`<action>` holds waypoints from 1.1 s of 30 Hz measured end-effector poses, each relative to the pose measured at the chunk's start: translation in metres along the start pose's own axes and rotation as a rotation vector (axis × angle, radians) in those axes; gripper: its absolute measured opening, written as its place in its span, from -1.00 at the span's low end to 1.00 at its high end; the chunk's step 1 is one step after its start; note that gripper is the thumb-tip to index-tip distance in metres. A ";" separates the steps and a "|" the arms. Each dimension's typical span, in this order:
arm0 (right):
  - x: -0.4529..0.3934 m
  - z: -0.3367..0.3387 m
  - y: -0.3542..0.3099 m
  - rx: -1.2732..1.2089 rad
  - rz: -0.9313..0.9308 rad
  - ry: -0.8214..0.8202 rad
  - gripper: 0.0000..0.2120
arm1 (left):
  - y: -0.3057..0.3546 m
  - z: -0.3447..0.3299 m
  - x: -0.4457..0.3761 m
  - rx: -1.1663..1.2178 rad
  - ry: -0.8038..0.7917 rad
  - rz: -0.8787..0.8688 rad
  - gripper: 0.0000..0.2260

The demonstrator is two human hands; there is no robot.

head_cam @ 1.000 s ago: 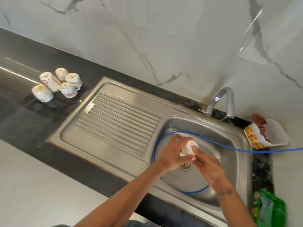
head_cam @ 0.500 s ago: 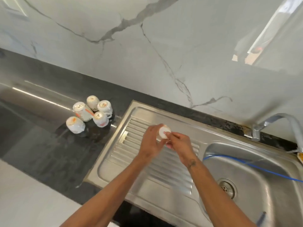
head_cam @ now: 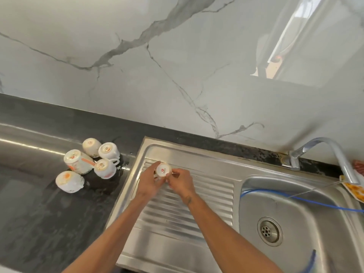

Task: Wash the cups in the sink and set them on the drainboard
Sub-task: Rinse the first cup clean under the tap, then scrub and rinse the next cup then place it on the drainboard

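We hold one small white cup (head_cam: 163, 169) upside down over the far left corner of the ribbed drainboard (head_cam: 197, 205), its base with a red mark facing up. Our left hand (head_cam: 148, 181) curls around its left side and our right hand (head_cam: 180, 180) pinches its right side, so most of the cup's body is hidden behind our fingers, and we cannot tell whether its rim touches the metal. Five more cups (head_cam: 89, 161) sit overturned in a cluster on the dark wet counter (head_cam: 39, 213), just left of the drainboard. The sink bowl (head_cam: 295, 209) to the right holds a loop of blue hose (head_cam: 307, 200), cut off at the frame's edge. The tap (head_cam: 323, 152) arches over the bowl. A patterned item at the right edge is too cropped to name.
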State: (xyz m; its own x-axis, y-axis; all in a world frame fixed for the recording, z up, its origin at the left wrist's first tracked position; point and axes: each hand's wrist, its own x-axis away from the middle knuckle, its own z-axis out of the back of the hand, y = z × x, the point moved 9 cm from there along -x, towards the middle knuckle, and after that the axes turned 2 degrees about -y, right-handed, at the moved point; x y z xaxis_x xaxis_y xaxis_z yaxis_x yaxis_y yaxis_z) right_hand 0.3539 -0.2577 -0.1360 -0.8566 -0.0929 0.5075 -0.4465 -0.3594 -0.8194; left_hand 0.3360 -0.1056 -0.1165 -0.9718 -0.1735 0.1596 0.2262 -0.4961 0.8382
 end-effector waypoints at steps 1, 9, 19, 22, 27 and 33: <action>0.000 -0.003 0.002 0.024 0.013 -0.010 -0.83 | -0.003 -0.001 0.001 0.000 -0.005 0.023 -0.45; 0.017 0.100 0.028 -0.105 0.055 0.154 -0.68 | -0.002 -0.006 -0.003 -0.166 -0.039 0.067 -0.23; 0.000 0.413 0.144 -0.638 -0.209 0.772 -0.58 | 0.164 -0.106 0.054 -0.253 0.061 -0.272 -0.53; -0.016 0.418 0.151 -0.836 -0.203 0.705 -0.65 | 0.194 -0.157 0.060 -0.226 0.021 -0.315 -0.58; -0.034 0.416 0.150 -1.004 -0.056 0.640 -0.71 | 0.217 -0.219 0.066 -0.125 -0.024 -0.262 -0.62; -0.027 0.418 0.153 -0.953 -0.015 0.530 -0.58 | 0.242 -0.293 0.067 -0.056 -0.178 -0.140 -0.72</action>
State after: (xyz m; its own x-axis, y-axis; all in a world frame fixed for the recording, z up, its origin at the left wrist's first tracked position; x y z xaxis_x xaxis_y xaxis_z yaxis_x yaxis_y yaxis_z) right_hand 0.4172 -0.6982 -0.1639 -0.7501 0.3995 0.5271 -0.2788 0.5317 -0.7997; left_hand 0.3452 -0.4863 -0.0554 -0.9892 0.0508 0.1376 0.0870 -0.5519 0.8294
